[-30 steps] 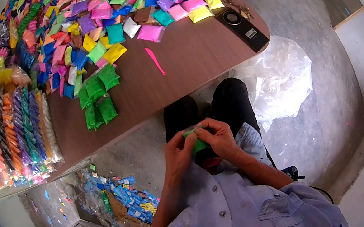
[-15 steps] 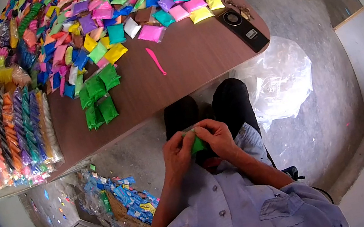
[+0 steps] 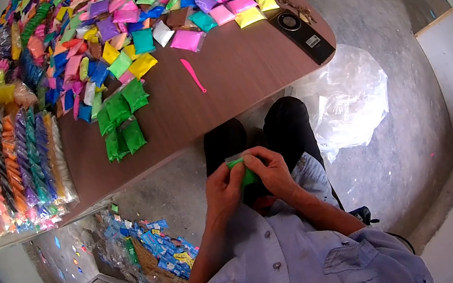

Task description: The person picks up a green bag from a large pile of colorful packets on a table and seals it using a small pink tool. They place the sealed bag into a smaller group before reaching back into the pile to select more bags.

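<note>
Above my lap, both hands pinch a small green packet (image 3: 250, 177) with a clear plastic edge. My left hand (image 3: 223, 186) grips its left side, and my right hand (image 3: 270, 171) has thumb and fingers closed on its upper right. Much of the packet is hidden behind the fingers. On the table in front lie several similar green packets (image 3: 120, 116) in a small cluster. A pink plastic knife-shaped tool (image 3: 193, 75) rests on the bare tabletop to their right.
Many colourful packets (image 3: 124, 14) cover the far part of the brown table (image 3: 175, 123). Long twisted bundles (image 3: 23, 163) stand at its left edge. A black device (image 3: 303, 37) lies at the right corner. Clear plastic sheeting (image 3: 352, 102) and a heap of blue packets (image 3: 163, 248) are on the floor.
My fingers have shifted slightly on the green packet, and more of its clear edge and green top shows between them. Nothing on the table has been moved.
</note>
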A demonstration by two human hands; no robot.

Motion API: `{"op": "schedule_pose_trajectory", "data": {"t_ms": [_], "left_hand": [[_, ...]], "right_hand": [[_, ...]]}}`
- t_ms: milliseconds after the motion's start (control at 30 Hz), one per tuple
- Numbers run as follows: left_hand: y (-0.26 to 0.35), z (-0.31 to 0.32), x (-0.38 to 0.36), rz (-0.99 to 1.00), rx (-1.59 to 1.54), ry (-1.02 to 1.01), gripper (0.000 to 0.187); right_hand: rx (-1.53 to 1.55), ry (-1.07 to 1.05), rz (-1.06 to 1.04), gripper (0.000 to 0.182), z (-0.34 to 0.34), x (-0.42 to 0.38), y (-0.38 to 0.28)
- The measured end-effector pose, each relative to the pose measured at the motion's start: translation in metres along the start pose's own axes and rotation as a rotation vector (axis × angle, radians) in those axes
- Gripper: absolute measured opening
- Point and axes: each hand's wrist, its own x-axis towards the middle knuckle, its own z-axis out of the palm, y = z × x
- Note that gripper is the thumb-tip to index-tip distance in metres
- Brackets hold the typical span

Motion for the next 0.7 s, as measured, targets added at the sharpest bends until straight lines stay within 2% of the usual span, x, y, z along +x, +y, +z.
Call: {"op": "schedule_pose_trajectory", "data": {"t_ms": [167,233,367,467,700], "left_hand": [[-0.0015,-0.0035,-0.002,0.101,0.115,0.008,0.024],[-0.0009,0.0009,-0.0021,0.01,-0.002,-0.011,0.028],[0.0019,0.0052,-0.0017,-0.054,-0.042,0.019,0.035],[-0.0025,0.0046,-0.0018,-0.113,-0.059,-0.047,0.036],[0.0034,0.0018,-0.0016,-0.005,-0.015,-0.04,0.028]], "right_hand": [[0.02,-0.033,0.049,0.023,-0.0015,0.001,0.0057],[-0.06,-0.007,-0.038,0.022,-0.0026,0.0013,0.0035],[-0.106,0.039,-0.073,0.021,-0.0025,0.0012,0.0022],[-0.05,0.066,-0.062,0.021,-0.0029,0.0011,-0.0004],[0.011,0.026,-0.005,0.025,-0.001,0.0025,0.008]]}}
